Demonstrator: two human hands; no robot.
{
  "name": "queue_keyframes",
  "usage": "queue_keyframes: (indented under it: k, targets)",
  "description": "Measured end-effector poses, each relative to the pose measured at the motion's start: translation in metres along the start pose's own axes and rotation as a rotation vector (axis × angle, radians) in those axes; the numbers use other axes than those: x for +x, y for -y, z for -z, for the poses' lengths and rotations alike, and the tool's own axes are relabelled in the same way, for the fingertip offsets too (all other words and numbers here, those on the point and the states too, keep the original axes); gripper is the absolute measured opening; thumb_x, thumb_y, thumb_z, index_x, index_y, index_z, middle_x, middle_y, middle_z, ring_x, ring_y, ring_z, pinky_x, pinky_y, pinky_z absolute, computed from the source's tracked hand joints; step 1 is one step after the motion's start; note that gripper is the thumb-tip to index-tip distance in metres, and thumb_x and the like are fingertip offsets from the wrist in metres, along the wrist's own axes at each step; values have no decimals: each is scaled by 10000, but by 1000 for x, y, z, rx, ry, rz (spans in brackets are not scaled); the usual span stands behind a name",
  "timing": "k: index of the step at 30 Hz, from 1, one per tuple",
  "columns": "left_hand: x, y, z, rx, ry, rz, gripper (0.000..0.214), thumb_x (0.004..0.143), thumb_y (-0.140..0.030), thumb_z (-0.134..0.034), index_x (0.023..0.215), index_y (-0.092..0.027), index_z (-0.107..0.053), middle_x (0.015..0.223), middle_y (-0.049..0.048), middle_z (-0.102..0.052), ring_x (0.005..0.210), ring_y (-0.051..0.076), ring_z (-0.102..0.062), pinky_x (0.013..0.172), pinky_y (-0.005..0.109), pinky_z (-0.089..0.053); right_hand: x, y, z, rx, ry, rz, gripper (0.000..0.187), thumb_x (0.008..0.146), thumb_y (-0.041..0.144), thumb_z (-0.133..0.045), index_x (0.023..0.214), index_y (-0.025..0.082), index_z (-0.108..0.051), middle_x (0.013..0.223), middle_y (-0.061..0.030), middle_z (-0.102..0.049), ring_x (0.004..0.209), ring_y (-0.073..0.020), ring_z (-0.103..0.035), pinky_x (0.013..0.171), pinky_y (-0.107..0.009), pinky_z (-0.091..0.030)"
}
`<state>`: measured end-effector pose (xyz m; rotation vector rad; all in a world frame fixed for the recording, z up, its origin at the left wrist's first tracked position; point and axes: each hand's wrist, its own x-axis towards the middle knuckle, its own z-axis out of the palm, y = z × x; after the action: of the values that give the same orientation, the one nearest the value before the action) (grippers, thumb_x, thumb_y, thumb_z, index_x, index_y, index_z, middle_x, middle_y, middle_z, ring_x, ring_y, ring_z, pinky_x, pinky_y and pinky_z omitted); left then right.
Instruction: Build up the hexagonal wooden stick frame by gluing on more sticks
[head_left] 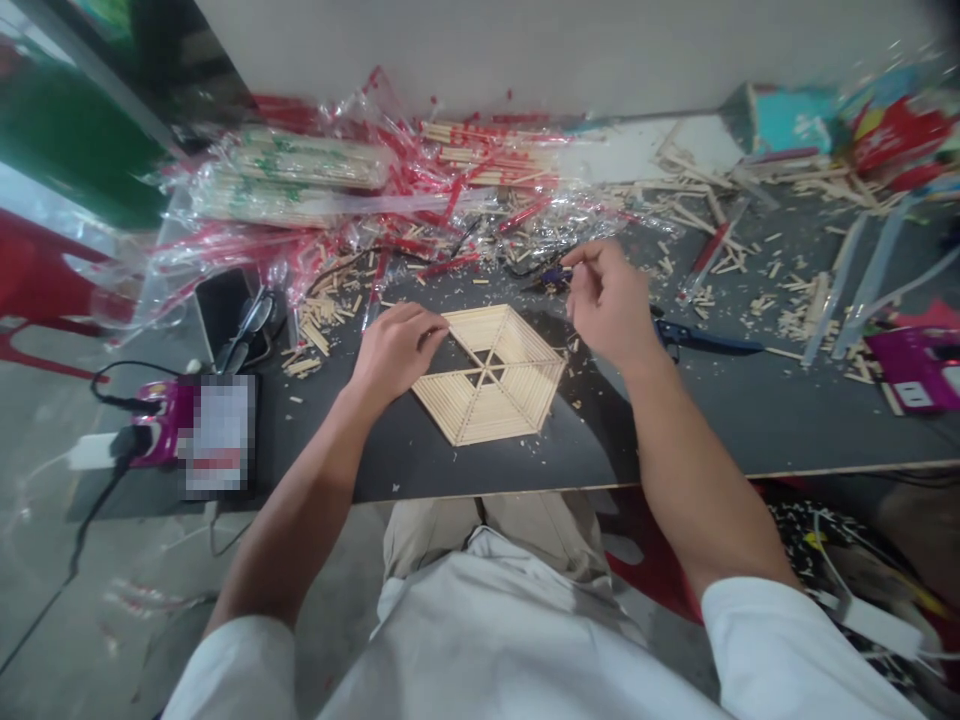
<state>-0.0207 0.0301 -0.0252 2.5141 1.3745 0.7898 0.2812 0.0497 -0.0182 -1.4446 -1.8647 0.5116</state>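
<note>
A flat six-sided panel of pale wooden sticks [504, 405] lies on the dark table in front of me. Its spokes meet around a small open centre, and rows of sticks fill the visible sections. My left hand [396, 348] is at the panel's upper left corner, with bent fingers closed at its edge; it covers part of the section there. To the right of the panel, my right hand [611, 300] is raised with curled fingers, thumb and forefinger close together. Anything small between them is too blurred to name. A dark blue item [555, 275] lies just beyond its fingertips.
Plastic-wrapped stick bundles [300, 165] and loose sticks [487, 155] line the back. Cut stick pieces [319, 325] are scattered about. A long dark tool [709, 341] lies right; glasses [251, 325], a phone [219, 435] and a purple power socket [161, 420] are left.
</note>
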Motion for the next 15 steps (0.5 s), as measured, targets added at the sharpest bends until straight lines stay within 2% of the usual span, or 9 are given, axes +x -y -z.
queue_keyframes:
  k: [5,8,10,13,15]
  targets:
    - [2,17,14,77,-121,230,168,943,-252,-618,954,-206,-778,920,64,-776,763,191,-666,749,331,-531,1,0,3,53,-61,-18,148,1008,348,-507,1023,263,-627,741,-32,-675,693,-207,-664,785,-396,-532]
    - [0,32,31,147,-102,296,146,926,-294,-652,959,-215,-771,921,61,-769,750,200,-642,775,360,-520,2,-2,3,87,-92,-36,135,1000,324,-497,1020,270,-619,790,-29,-703,654,-185,-634,742,-387,-536]
    - [-3,42,48,224,-75,375,147,914,-326,-677,941,-218,-774,838,53,-740,704,197,-581,775,373,-506,2,-3,1,129,-109,-34,138,995,309,-480,989,266,-611,806,-35,-702,651,-178,-626,706,-377,-535]
    - [-11,52,76,381,-64,601,118,850,-303,-709,784,-216,-751,596,15,-580,575,157,-373,711,368,-467,3,-4,-1,188,-94,1,102,960,267,-494,926,264,-590,819,-56,-698,710,-194,-653,686,-378,-539]
    - [-14,54,92,500,-27,762,219,877,-354,-660,719,-219,-728,558,20,-516,553,156,-330,700,377,-469,4,-6,-2,194,-70,35,84,921,219,-520,917,267,-588,818,-60,-694,730,-203,-657,703,-390,-548]
